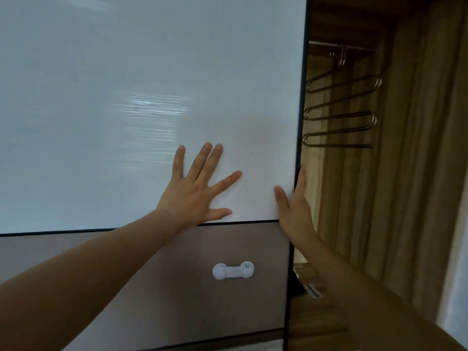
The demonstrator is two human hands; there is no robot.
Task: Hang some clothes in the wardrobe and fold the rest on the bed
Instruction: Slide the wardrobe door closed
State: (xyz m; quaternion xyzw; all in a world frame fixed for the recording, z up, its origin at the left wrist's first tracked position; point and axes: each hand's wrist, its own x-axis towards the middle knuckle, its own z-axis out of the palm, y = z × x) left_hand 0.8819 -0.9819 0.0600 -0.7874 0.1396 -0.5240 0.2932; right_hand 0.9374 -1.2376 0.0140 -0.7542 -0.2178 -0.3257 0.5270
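Person at the wardrobe (pixel 326 173), both hands on its sliding wardrobe door (pixel 152 97). The left hand (pixel 195 188) lies flat on the glossy white panel, fingers straight and spread, palm pressed to the surface. Just to its right, the right hand (pixel 293 211) clasps the door's dark-framed free edge, thumb on the front face and one finger seen along the edge; the other fingers are hidden behind the door. Beyond the right hand the opening shows a wooden interior, where a tiered metal hanger (pixel 342 110) hangs bare from a rail (pixel 339 48) above and past the fingertips. Below the left hand a grey-brown panel (pixel 177 274) carries a white plastic catch (pixel 233 270). No clothes and no bed are in view, so the garments to be hung or folded lie somewhere outside the frame. Judged from its size and rigid frame, the door is stiff and fairly heavy, and its gloss is likely to be slippery under a flat palm; the framed edge offers the surer hold, with the palm only steadying. The hanger looks light, hard and liable to swing, and is best taken by its hook. No brand, label or writing can be read on any surface.
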